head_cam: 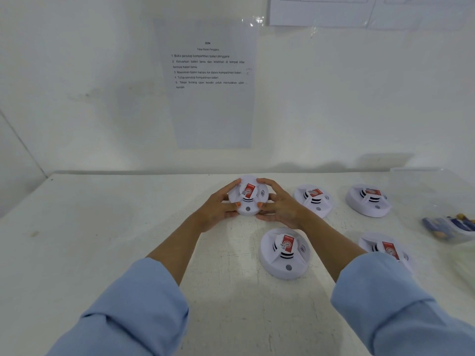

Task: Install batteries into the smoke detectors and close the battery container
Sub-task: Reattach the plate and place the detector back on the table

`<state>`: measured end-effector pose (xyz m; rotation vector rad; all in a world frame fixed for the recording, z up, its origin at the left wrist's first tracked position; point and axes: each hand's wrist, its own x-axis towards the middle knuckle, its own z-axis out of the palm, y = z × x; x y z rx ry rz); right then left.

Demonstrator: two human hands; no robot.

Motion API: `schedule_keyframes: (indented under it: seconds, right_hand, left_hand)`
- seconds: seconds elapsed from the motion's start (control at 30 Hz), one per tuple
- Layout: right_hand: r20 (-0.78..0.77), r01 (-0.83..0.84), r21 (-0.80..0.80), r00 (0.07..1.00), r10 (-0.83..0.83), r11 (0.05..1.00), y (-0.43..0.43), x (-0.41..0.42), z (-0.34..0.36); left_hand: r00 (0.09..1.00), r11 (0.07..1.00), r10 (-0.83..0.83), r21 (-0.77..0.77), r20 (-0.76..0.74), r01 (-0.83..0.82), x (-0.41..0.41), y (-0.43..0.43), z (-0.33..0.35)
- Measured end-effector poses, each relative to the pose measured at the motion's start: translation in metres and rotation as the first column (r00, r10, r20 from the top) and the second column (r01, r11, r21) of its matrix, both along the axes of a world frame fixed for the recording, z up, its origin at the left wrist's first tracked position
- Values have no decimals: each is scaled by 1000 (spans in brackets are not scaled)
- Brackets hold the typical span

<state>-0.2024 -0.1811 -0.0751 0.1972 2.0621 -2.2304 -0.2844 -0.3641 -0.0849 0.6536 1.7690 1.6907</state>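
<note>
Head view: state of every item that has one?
held smoke detector: face up, gripped from both sides.
left hand: grips its left side.
right hand: grips its right side.
front-centre smoke detector: face up on table, untouched.
back-middle smoke detector: face up, untouched.
back-right smoke detector: face up, untouched.
front-right smoke detector: face up, partly hidden by right forearm.
batteries: lying in clear container.

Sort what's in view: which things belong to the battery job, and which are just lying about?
Job: held detector, gripped by left hand and right hand; nearest detector; near-right detector; far-middle detector; far-right detector; batteries at the right edge.
Lying about: instruction sheet and other papers, both on the wall.
</note>
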Motion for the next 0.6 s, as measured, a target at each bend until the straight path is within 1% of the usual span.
schedule_keyframes:
  seconds: [0.6]
  right_hand:
    - [8, 5, 14, 1000, -5, 1000, -1, 1, 1]
  left_hand:
    - [1000, 1000, -11, 8, 11, 11, -2, 0, -4]
